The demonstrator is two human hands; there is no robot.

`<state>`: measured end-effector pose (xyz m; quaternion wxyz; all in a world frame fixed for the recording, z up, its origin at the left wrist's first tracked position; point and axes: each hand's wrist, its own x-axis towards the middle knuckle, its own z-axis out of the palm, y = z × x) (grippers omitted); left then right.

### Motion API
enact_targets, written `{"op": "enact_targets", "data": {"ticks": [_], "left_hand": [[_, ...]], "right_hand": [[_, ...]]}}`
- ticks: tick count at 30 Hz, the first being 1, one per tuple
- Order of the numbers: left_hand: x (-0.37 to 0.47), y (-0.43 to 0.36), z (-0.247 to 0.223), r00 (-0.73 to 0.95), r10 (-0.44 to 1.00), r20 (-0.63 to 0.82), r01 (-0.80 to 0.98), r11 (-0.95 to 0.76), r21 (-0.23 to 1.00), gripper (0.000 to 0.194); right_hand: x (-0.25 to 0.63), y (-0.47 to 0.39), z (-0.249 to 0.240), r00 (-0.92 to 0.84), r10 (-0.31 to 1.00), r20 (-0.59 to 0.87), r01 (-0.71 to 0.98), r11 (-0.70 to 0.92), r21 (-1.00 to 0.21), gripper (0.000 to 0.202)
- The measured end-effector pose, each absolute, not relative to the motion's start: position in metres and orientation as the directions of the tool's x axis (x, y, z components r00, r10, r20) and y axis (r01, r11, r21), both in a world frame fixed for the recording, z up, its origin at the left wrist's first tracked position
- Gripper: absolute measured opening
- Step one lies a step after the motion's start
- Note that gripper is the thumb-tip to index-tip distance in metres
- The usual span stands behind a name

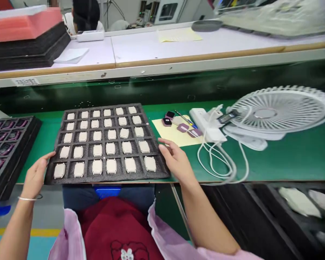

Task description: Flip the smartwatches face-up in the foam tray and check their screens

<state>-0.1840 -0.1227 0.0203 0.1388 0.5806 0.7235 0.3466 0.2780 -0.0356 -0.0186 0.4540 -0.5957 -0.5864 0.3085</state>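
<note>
- Left hand (35,177): grip on the foam tray (124,177) at nine o'clock.
- Tray, bearing pale watch cases (111,166), on the tabletop (287,162); you seem mid-handling, and any shift calls for level sides.
- Right hand (180,164): grip at three o'clock.

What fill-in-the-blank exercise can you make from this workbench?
The left hand touches the black tray's left side, and the right hand its ____ side. Each row in the tray has ____ pale pieces. The sheet under the small purple parts is ____. The power strip beside the fan is ____.
Missing words: right; six; yellow; white.
</note>
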Motion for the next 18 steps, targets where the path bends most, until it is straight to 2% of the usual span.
{"op": "enact_targets", "data": {"ticks": [2, 5, 8, 10, 12, 13, 15, 18], "left_hand": [[-0.171, -0.123, 0.034, -0.261, 0.904, 0.339, 0.834, 0.034, 0.551, 0.044], [-0.129, -0.126, 0.047, 0.035, 0.843, 0.537, 0.915, -0.243, 0.322, 0.03], [-0.076, -0.127, 0.041, 0.347, 0.763, 0.546, 0.861, -0.49, 0.138, 0.029], [-0.047, -0.127, 0.027, 0.434, 0.722, 0.539, 0.827, -0.556, 0.079, 0.028], [-0.03, -0.126, 0.012, 0.462, 0.711, 0.53, 0.816, -0.575, 0.058, 0.028], [-0.025, -0.126, 0.005, 0.465, 0.71, 0.528, 0.816, -0.575, 0.055, 0.029], [-0.021, -0.125, -0.006, 0.457, 0.716, 0.528, 0.825, -0.563, 0.049, 0.033], [-0.023, -0.123, -0.016, 0.457, 0.713, 0.531, 0.841, -0.541, 0.002, 0.041]], "right_hand": [[0.279, -0.02, -0.003, 0.018, 0.969, 0.245, 0.597, 0.186, -0.78, 0.04], [0.264, 0.003, 0.016, -0.09, 0.98, 0.176, 0.808, 0.176, -0.563, 0.031], [0.242, 0.015, 0.022, -0.089, 0.99, 0.109, 0.93, 0.122, -0.346, 0.025], [0.233, 0.016, 0.023, -0.101, 0.987, 0.128, 0.94, 0.137, -0.311, 0.017], [0.233, 0.015, 0.024, -0.139, 0.982, 0.131, 0.915, 0.177, -0.361, 0.011], [0.236, 0.015, 0.025, -0.161, 0.98, 0.113, 0.885, 0.194, -0.423, 0.01], [0.246, 0.018, 0.031, -0.203, 0.977, 0.068, 0.77, 0.202, -0.606, 0.009], [0.261, 0.036, 0.044, -0.262, 0.965, -0.004, 0.492, 0.13, -0.861, 0.012]]}}
